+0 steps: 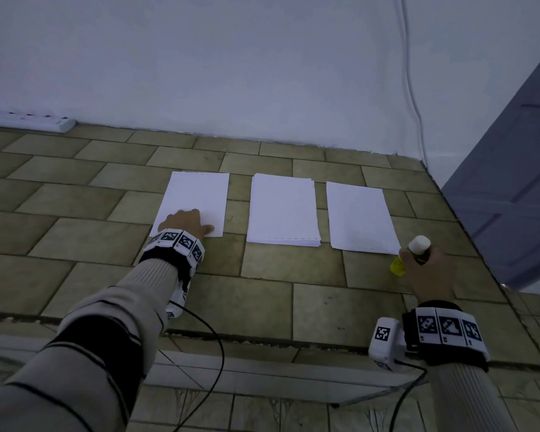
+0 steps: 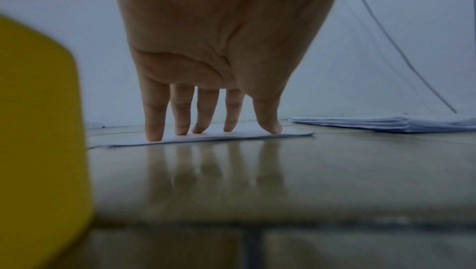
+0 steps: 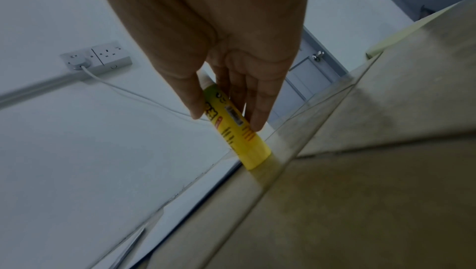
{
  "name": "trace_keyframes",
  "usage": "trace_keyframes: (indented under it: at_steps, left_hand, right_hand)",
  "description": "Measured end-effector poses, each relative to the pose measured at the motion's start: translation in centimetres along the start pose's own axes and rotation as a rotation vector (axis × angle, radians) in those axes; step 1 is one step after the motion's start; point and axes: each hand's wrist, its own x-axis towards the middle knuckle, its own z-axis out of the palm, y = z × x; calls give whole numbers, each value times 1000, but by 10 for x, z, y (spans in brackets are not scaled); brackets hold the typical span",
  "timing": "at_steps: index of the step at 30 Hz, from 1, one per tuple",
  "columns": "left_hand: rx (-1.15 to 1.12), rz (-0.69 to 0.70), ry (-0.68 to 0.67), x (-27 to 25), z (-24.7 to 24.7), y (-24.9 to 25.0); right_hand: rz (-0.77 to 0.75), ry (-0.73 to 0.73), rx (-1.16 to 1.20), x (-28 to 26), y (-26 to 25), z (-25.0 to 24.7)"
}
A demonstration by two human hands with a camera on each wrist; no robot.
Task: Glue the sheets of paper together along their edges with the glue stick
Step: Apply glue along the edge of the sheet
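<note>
Three lots of white paper lie in a row on the tiled surface: a left sheet, a middle stack and a right sheet. My left hand presses straight fingers down on the near end of the left sheet. My right hand grips a yellow glue stick by the right sheet's near right corner. The stick's white end points up. In the right wrist view, thumb and fingers pinch the glue stick, and its yellow end touches the tile.
A white power strip lies at the back left by the wall. A cable runs down the wall, and a grey door stands at the right. The surface's front edge is close to me. A blurred yellow thing fills the left wrist view's left side.
</note>
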Motion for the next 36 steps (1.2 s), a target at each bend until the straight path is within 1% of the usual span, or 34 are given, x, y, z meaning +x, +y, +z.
trace_keyframes:
  at_steps: [4,8,11,13,15,19,21,23,24,25,28,30,32,34,36]
  left_hand:
    - [40,-35,-34,-2,2,7]
    - [72,2,-11,-5,-1,5]
    - [45,18,2,-5,-1,3]
    - [-31,17,46,-5,-1,0]
    - [-154,6,113,-8,-6,-2]
    - [-318,0,236,-25,-35,6]
    - [-442,77,280,-40,-49,16]
    - [-568,271,288,-59,-58,30]
    - [-599,382,254,-69,-60,37]
    - [-592,479,192,-80,-62,45]
    - [-410,687,-33,-107,-55,67]
    - [-280,771,-166,-122,-43,77]
    - [-148,835,-266,-133,-31,83]
    - [-3,863,-310,-139,-22,83]
    - [97,872,-306,-142,-14,78]
  right_hand:
    - [-1,-5,2,2,2,1]
    - [-5,-4,13,1,2,2]
    - [-13,-5,17,0,3,2]
    - [-13,-8,19,1,4,2]
    - [-8,-14,21,2,4,2]
    - [-8,-19,15,3,5,2]
    - [-11,-20,18,2,6,2]
    - [-9,-28,15,2,6,2]
    - [-10,-31,4,2,6,2]
    - [-15,-33,-12,2,6,2]
    - [-36,-47,-59,3,7,0]
    - [-48,-73,-74,1,6,-1]
    - [-70,-105,-89,0,5,-2]
    - [-99,-129,-100,-2,4,-3]
    - [-135,-149,-109,-6,2,-3]
